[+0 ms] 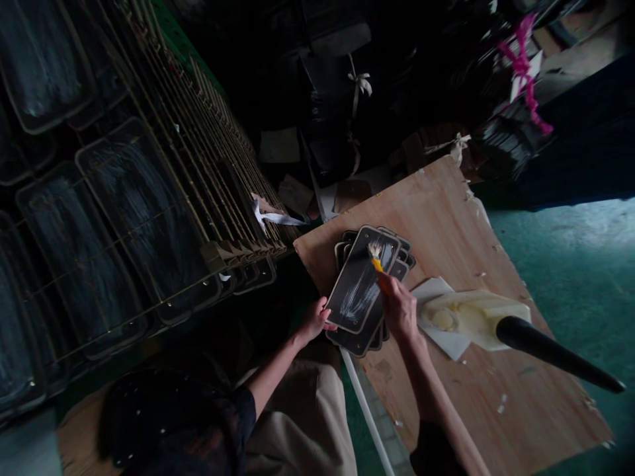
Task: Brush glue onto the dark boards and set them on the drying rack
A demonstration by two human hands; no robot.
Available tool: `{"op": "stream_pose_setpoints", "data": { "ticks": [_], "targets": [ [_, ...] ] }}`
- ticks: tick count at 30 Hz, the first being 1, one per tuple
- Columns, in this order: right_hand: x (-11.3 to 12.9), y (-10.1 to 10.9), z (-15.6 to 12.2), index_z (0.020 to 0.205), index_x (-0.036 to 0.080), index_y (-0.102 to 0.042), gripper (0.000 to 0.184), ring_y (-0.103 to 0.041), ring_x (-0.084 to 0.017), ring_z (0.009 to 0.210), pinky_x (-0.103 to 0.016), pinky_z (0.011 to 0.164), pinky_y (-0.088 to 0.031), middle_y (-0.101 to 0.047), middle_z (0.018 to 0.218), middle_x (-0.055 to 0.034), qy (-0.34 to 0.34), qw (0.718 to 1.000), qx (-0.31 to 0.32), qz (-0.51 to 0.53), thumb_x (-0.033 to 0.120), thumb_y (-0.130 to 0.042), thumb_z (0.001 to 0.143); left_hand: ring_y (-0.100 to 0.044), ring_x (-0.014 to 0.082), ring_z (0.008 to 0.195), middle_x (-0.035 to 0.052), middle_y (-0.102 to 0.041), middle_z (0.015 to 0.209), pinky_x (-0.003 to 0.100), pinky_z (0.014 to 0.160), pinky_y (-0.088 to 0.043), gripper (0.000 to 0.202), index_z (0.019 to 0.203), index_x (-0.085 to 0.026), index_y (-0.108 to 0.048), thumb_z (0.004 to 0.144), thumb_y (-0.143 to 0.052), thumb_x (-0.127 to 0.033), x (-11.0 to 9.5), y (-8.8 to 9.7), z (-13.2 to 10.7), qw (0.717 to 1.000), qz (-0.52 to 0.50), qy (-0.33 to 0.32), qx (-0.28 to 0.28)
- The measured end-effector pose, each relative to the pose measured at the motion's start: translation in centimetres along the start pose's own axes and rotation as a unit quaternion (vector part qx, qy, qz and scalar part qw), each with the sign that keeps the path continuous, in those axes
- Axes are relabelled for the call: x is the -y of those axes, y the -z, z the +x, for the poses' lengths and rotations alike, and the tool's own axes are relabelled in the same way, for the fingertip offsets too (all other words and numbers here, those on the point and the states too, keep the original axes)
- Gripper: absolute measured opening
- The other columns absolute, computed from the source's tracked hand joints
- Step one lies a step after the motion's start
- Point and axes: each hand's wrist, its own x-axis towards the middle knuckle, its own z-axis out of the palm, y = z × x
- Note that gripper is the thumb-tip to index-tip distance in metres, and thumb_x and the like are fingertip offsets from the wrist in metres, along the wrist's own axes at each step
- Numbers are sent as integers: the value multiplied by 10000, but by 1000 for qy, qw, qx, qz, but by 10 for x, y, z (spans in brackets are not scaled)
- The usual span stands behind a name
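A dark rectangular panel with rounded corners and a pale edge lies on top of a loose stack of similar panels. My left hand grips its near left corner. A brush with a yellow handle is in my closed right hand. Its bristles touch the upper part of the panel. Whitish streaks run across the panel's lower half. Right of my right hand lies a cut-open translucent plastic container with a long black handle-like piece pointing away from it.
The stack rests on a wooden board. To the left stands a wire rack holding several streaked dark panels. Tied dark bundles stand behind the board, one bound with pink string. The floor is green.
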Motion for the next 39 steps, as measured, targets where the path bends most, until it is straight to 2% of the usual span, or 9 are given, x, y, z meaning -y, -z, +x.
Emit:
{"op": "stream_pose_setpoints", "data": {
  "ticks": [4,8,12,16,22,28,31,35,39],
  "targets": [
    [32,-16,-65,1223,183,-563,297,-621,-170,732,-261,660,-483,-657,854,-64,11,994,111,22,197,-387,984,-648,164,787,61,-573,935,311,618,-600,139,921,-153,-483,822,-530,-238,1,2,-1,999,-10,-20,22],
    [57,-14,-100,1189,202,-568,275,-659,-161,784,-231,650,-496,-679,919,-60,-50,981,149,111,193,-381,988,-651,162,803,78,-587,998,328,660,-602,153,934,-150,-487,839,-550,-253,2,7,-3,998,-26,-30,43],
    [54,-5,-95,1139,219,-590,241,-684,-157,751,-220,640,-519,-702,856,-25,-134,955,174,198,299,-420,988,-656,166,833,86,-611,998,354,743,-592,158,910,-144,-500,836,-590,-250,0,13,-4,995,-40,-25,86],
    [34,-6,-65,1073,196,-601,291,-679,-171,655,-247,610,-545,-694,742,-16,-193,920,185,286,408,-429,973,-655,179,876,112,-625,1029,364,783,-575,214,914,-133,-525,816,-639,-285,-4,16,-5,993,-56,-7,101],
    [26,-8,-42,1078,200,-600,276,-691,-184,697,-263,625,-560,-709,777,-26,-228,920,64,313,419,-498,945,-654,212,912,123,-638,1035,345,746,-575,313,999,-126,-552,778,-662,-318,-3,16,-4,992,-53,-19,114],
    [35,-8,-54,1051,194,-613,272,-686,-177,642,-261,587,-561,-707,733,-19,-254,910,96,315,419,-513,934,-665,184,805,90,-629,930,364,727,-585,186,875,-133,-514,796,-614,-269,1,14,0,996,-40,-3,81],
    [18,-14,-32,1028,189,-617,277,-687,-184,625,-275,568,-563,-709,732,-22,-259,908,16,329,430,-538,916,-660,162,739,65,-611,889,356,706,-589,251,890,-139,-500,787,-646,-315,5,16,0,994,-42,-32,97],
    [-3,-19,11,1035,190,-613,269,-684,-192,608,-296,563,-559,-708,733,-28,-238,906,-98,336,418,-548,909,-616,113,660,3,-543,796,338,687,-598,248,857,-149,-510,785,-659,-334,7,18,-1,996,-15,-45,71],
    [-11,-21,42,1062,182,-597,278,-691,-194,646,-318,612,-570,-700,742,-34,-204,908,-177,320,405,-505,924,-634,138,740,22,-572,819,330,716,-597,195,894,-154,-531,799,-639,-286,6,17,-1,997,-17,-35,73]
  ]
}}
